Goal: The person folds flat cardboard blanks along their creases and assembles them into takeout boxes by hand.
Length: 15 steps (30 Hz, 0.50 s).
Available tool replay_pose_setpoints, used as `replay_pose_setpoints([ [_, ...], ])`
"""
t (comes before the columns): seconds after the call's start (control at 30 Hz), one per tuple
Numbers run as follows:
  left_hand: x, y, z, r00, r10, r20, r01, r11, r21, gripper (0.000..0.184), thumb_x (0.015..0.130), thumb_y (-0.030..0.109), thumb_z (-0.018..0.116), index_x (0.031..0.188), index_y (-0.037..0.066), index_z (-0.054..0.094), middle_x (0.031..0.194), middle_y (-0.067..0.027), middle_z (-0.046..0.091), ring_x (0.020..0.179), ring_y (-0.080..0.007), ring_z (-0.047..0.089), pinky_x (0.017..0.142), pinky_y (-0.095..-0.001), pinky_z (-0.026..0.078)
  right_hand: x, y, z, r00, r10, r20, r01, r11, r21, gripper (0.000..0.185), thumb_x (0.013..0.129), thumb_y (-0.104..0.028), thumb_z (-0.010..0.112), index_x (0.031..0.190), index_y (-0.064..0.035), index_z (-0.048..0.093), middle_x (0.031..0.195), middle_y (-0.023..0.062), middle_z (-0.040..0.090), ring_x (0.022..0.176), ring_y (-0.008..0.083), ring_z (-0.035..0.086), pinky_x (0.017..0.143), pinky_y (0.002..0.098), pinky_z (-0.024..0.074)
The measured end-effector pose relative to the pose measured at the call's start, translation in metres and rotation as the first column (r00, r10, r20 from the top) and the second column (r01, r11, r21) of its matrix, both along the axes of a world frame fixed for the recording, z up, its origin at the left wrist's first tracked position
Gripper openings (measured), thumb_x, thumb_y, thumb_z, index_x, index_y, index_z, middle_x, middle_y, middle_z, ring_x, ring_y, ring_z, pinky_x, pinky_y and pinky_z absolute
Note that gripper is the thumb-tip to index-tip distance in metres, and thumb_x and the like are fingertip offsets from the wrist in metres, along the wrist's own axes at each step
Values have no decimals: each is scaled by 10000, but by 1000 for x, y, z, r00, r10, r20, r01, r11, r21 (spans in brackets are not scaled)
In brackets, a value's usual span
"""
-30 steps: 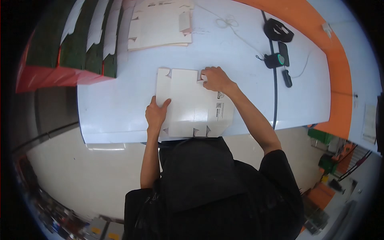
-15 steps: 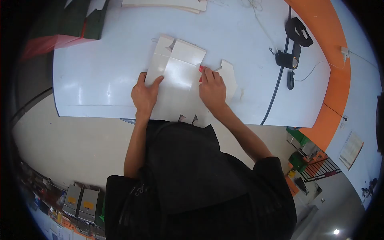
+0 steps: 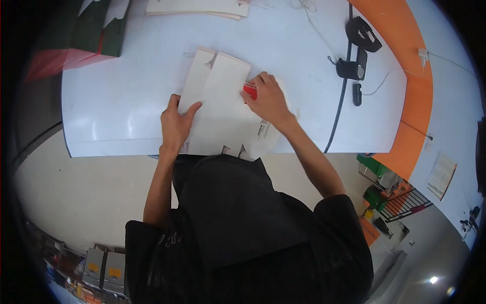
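A folded white cardboard carton [image 3: 217,109] lies at the near edge of the table, partly flattened, with notched flaps at its far and near ends. My left hand [image 3: 175,123] grips its left edge, thumb on top and the other fingers at the side. In my right hand [image 3: 268,99] is a small red tool [image 3: 250,90], held at the carton's right edge; my fingers hide most of it, so its exact kind does not show. Beneath my right wrist, a right-hand flap [image 3: 262,133] shows dark printed marks.
More flat white cardboard [image 3: 197,7] lies at the far edge. A dark green box with red wrapping [image 3: 101,30] stands at the far left. To the right are a black cylindrical speaker [image 3: 349,69], a black strap [image 3: 363,34] and cables on the white table [image 3: 116,106].
The carton's right side has shifted, and the printed flap now shows. My right hand has turned with the red tool, which is more visible. My left hand keeps its hold; the whole view has shifted slightly.
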<state>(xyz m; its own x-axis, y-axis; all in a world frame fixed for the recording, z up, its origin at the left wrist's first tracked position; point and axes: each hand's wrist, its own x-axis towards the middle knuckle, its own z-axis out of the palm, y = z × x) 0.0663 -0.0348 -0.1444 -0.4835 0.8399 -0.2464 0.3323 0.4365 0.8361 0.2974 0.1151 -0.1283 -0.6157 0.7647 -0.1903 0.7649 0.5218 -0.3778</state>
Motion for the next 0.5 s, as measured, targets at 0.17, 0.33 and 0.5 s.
replay_pose_setpoints([
  [0.17,-6,-5,7,993,-17,115,22,999,-38,405,903,263,810,965,-10,518,838,-230,723,716,-346,726,654,-421,550,1,2,39,996,84,-19,-86,966,-244,392,871,-293,767,1092,23,692,1159,147,640,1123,296,608,955,429,507],
  [0.33,-7,-11,9,983,-113,143,100,990,95,399,903,235,818,912,8,491,799,-184,691,722,-209,681,666,-367,536,10,18,45,999,52,15,-46,961,-273,239,917,-203,734,1057,-10,716,988,139,695,1039,303,640,1003,402,475],
  [0.5,-14,-30,45,963,-192,189,150,965,215,376,880,196,845,899,16,515,774,-112,670,746,-124,608,694,-292,509,20,26,131,940,333,-78,-341,925,-166,165,924,-178,732,969,-20,728,946,143,721,903,331,664,858,389,523],
])
